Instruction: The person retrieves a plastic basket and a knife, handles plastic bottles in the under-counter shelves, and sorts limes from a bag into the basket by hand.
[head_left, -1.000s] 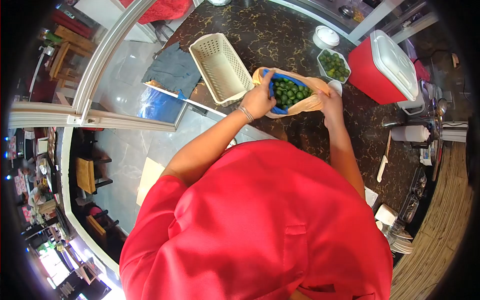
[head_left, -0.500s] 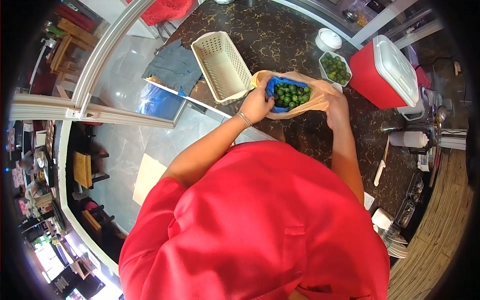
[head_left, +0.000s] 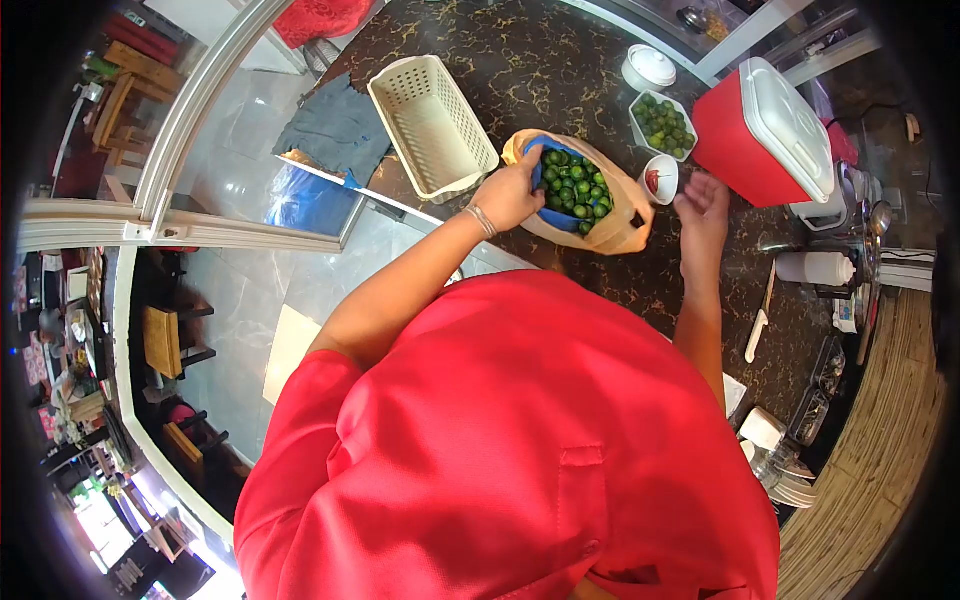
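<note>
On the dark marbled counter sits an orange plastic bag (head_left: 628, 222) with a blue inner layer, its mouth wide and small green limes (head_left: 575, 190) showing inside. My left hand (head_left: 508, 195) is closed on the bag's left rim, the thumb at the blue edge. To the right of the bag, my right hand (head_left: 704, 215) is raised with fingers apart and holds nothing. Just beside its fingertips stands a small white bowl (head_left: 661, 180) with something red in it. An empty cream plastic basket (head_left: 432, 130) lies left of the bag.
A white tub of limes (head_left: 663, 125), a lidded white pot (head_left: 650, 68) and a red cooler (head_left: 745, 140) stand at the back right. A white-handled knife (head_left: 757, 335) lies at the right. A grey cloth (head_left: 335, 130) hangs over the counter's left edge.
My right hand has let go of the bag's right side and moved slightly right, fingers opening. The bag's right side has dropped, uncovering the small white bowl. My left hand still grips the rim.
</note>
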